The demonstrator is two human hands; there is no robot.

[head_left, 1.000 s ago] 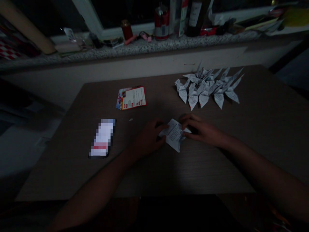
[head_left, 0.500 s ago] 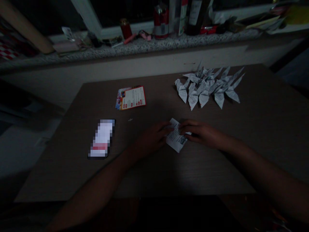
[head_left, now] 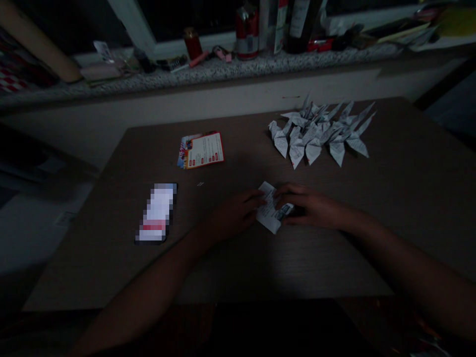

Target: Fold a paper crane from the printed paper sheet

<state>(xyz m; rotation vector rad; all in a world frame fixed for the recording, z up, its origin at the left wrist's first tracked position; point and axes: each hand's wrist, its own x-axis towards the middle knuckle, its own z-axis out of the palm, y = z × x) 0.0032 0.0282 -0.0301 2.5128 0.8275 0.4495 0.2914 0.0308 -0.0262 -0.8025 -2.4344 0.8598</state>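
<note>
A small folded sheet of printed paper (head_left: 268, 218) lies slantwise on the table, with lines of text and a dark picture near its right corner. My left hand (head_left: 232, 213) rests beside it, its outstretched fingers flat on the paper's left edge. From the right, my right hand (head_left: 310, 204) has its bent fingers at the paper's right corner, over a flap there. The thumb sits lower, close to the lower right edge. Behind the hands stands a cluster of folded paper cranes (head_left: 314, 141), made from similar printed paper. The fingertips' undersides are hidden.
On the table (head_left: 238, 272), a phone (head_left: 158, 213) with a lit, blurred screen lies left, below a stack of printed cards (head_left: 204, 151). A granite windowsill (head_left: 223, 72) behind holds a red can (head_left: 247, 34), a dark bottle (head_left: 299, 27), a small jar (head_left: 192, 44) and clutter.
My right thumb has moved slightly down and away from the paper's edge, showing more of the dark picture. My left hand has barely shifted. The paper remains in place.
</note>
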